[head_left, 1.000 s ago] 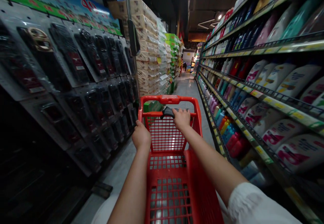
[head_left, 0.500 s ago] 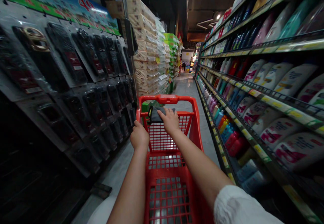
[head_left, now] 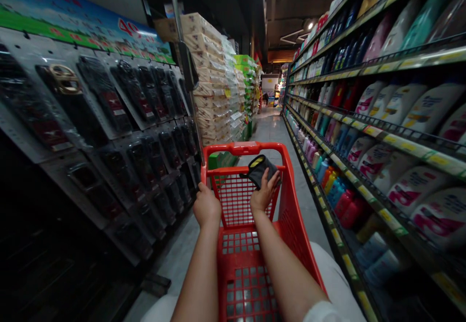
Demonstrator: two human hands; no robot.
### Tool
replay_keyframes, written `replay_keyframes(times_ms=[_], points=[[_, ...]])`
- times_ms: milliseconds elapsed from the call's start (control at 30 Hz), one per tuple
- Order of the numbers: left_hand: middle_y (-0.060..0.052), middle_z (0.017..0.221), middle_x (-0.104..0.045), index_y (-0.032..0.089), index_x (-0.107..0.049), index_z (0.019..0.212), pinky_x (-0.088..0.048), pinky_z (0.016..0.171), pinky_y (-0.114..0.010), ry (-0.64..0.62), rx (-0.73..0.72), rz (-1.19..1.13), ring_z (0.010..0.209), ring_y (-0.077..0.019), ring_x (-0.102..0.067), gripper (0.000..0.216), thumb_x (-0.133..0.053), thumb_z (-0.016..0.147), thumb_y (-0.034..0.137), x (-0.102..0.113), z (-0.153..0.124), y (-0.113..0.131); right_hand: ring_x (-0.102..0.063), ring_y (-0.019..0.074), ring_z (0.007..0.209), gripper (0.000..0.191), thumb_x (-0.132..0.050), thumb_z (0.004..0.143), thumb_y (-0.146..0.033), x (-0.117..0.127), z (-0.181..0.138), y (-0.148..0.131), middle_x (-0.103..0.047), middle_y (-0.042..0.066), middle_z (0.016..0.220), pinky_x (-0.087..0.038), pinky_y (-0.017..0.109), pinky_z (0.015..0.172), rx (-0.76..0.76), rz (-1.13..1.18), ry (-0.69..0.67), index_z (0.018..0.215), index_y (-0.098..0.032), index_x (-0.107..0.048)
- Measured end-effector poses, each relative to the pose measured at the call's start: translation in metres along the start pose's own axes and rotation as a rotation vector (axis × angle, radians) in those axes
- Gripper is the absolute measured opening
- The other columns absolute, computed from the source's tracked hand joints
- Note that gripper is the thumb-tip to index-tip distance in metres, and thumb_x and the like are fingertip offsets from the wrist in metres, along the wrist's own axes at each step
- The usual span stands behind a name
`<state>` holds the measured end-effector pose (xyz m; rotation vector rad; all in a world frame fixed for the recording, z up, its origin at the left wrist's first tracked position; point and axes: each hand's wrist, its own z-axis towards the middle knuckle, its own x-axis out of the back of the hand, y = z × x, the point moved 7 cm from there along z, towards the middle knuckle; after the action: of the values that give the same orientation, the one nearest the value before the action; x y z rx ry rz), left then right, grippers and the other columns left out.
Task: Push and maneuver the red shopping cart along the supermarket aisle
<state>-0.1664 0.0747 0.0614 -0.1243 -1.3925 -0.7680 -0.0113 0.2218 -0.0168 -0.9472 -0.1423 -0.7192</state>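
A red plastic shopping cart (head_left: 287, 200) stands in the aisle right in front of me, its basket showing nothing inside. My left hand (head_left: 206, 206) is closed around the left end of the cart's handle bar. My right hand (head_left: 265, 192) is raised just above the bar, fingers curled around a small dark pouch (head_left: 259, 168) with a yellowish inside, which I hold over the basket.
On the left hangs a pegboard wall of dark packaged items (head_left: 120, 118), then stacks of tissue packs (head_left: 214, 84). Shelves of detergent and shampoo bottles (head_left: 382, 118) line the right side. The grey floor (head_left: 271, 130) runs straight ahead between them.
My right hand has lifted the dark pouch off the handle bar and turned it upright. The view has tipped slightly; the left hand keeps its grip.
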Motion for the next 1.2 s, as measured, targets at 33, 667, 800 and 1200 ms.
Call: replay_keyframes(times_ms=[33,667,800,1200], points=[[-0.019,0.101,-0.069,0.008,-0.044,0.125,-0.053,0.069,-0.034,0.005,-0.001,0.002,0.089,-0.0279,-0.072,0.034,-0.028,0.095,0.013,-0.001,0.000,-0.001,-0.006,0.0322,0.149,0.102,-0.037,0.063,0.005,-0.006,-0.009,-0.003,0.000,0.009,0.164,-0.027,0.058,0.113,0.004,0.011,0.008,0.155,-0.031,-0.010],[-0.019,0.102,-0.070,0.009,-0.045,0.126,-0.052,0.071,-0.035,-0.045,-0.008,-0.023,0.093,-0.0298,-0.071,0.034,-0.032,0.095,0.015,-0.001,0.002,-0.001,-0.008,0.0312,0.150,0.073,-0.040,0.073,0.003,-0.002,-0.015,0.028,-0.024,0.006,0.160,-0.021,0.063,0.113,0.153,-0.103,-0.156,0.138,-0.027,-0.053],[-0.018,0.103,-0.070,0.011,-0.046,0.125,-0.052,0.071,-0.035,-0.039,-0.005,-0.029,0.092,-0.0292,-0.071,0.034,-0.033,0.094,0.015,-0.001,0.001,-0.002,-0.003,0.0348,0.149,0.083,-0.035,0.067,0.001,-0.003,-0.024,0.043,-0.006,0.014,0.163,-0.023,0.064,0.112,-0.135,0.066,-0.030,0.149,-0.015,-0.037],[-0.018,0.103,-0.071,0.012,-0.046,0.124,-0.050,0.068,-0.031,-0.014,-0.003,-0.032,0.093,-0.0271,-0.071,0.031,-0.036,0.096,0.019,-0.005,0.004,-0.005,-0.012,0.0320,0.149,0.061,-0.049,0.087,-0.011,-0.065,-0.080,-0.080,-0.019,0.010,0.162,-0.020,0.064,0.112,0.355,-0.074,-0.429,0.144,-0.034,-0.044]])
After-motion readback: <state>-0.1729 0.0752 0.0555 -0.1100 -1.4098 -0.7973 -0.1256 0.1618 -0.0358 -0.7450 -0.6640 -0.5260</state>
